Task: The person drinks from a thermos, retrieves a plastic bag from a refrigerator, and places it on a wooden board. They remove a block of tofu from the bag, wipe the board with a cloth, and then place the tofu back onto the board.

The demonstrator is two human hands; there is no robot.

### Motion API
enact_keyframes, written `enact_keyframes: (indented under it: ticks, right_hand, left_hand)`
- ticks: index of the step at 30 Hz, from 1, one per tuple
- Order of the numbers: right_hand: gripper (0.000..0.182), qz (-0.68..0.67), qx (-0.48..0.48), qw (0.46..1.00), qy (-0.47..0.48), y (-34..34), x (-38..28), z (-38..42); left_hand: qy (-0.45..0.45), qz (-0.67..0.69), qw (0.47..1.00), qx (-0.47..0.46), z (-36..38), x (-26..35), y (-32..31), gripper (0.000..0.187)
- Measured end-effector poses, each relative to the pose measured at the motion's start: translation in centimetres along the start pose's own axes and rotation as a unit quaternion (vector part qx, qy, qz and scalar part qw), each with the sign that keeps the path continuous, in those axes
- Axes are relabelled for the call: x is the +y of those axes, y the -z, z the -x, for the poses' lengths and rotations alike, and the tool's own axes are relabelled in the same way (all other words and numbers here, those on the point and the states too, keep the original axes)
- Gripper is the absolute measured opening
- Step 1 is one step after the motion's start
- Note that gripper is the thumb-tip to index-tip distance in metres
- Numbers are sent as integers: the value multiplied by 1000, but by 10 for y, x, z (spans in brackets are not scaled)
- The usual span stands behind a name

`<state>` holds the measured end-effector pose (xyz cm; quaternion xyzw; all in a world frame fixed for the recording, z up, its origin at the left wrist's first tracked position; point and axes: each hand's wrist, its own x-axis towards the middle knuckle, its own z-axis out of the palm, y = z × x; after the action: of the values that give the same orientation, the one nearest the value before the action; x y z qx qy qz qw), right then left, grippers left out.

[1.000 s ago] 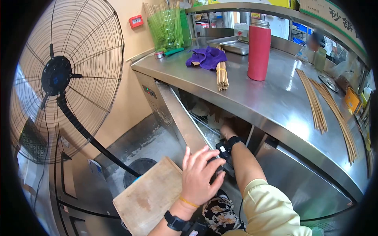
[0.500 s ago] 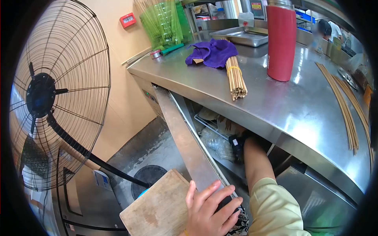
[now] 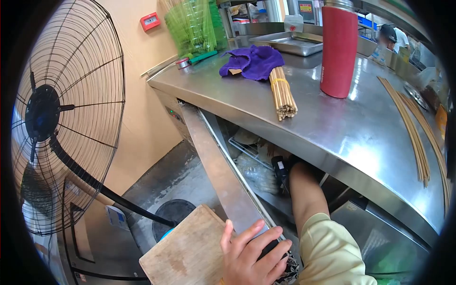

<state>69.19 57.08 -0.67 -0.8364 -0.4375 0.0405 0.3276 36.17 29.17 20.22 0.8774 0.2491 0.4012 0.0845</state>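
Observation:
My left hand [image 3: 254,254] lies at the bottom centre with its fingers spread, over the top edge of an open steel fridge door [image 3: 216,164]. A small dark object shows between its fingers; I cannot make out what it is. My right arm, in a pale yellow sleeve with a black band [image 3: 281,172] at the wrist, reaches into the fridge under the counter. In the shadow there my right hand [image 3: 271,150] shows only in part, near a white wire rack [image 3: 244,148] and clear plastic bags [image 3: 259,173]. What it touches is hidden.
On the steel counter [image 3: 228,97] are a bundle of sticks [image 3: 284,97], a purple cloth [image 3: 254,61], a red bottle [image 3: 338,52], loose sticks [image 3: 408,130] and a metal tray [image 3: 289,44]. A wooden board [image 3: 187,251] and a large fan [image 3: 76,109] stand left. A person [image 3: 388,35] is in the background.
My right hand has shifted slightly inside the fridge, deeper in shadow. The view has turned a little, so the fan and counter sit further left. My left hand stays on the door edge.

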Motion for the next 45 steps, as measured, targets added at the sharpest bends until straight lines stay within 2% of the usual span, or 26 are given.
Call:
enact_keyframes:
  ticks: [5, 10, 20, 26, 29, 32, 34, 39, 42, 45]
  right_hand:
    - [29, -5, 0, 1000, 0, 0, -5, 13]
    - [28, -14, 4, 1000, -7, 1, -15, 16]
    - [28, -40, 35, 999, -12, 2, -24, 24]
    - [28, -145, 64, 987, -5, 15, -44, 83]
    - [28, -198, 16, 980, -4, 37, -44, 127]
    - [20, -246, -97, 964, 37, 56, -38, 168]
    - [14, -365, -99, 925, 25, 64, -39, 197]
    - [21, -382, -75, 921, 23, 88, -35, 223]
    - [23, -294, -118, 948, 40, 117, -16, 243]
    - [21, -318, -124, 938, 60, 131, 4, 281]
  left_hand:
    - [9, 11, 1000, 19, 3, 2, -3, 27]
    - [-4, -49, 999, 3, 8, -3, -8, 28]
    - [-2, -43, 999, -1, 7, -2, -7, 27]
    - [-3, -35, 999, -15, 11, -7, -5, 29]
    - [14, -32, 999, -33, 12, -4, 4, 30]
    - [14, -35, 999, -27, 16, -4, 10, 29]
    - [1, -28, 999, -19, 15, -4, 10, 29]
    - [-7, -13, 1000, -12, 17, -2, 16, 29]
    - [-13, -3, 1000, -12, 18, -3, 18, 28]
    - [-17, -2, 1000, -18, 19, -3, 22, 28]
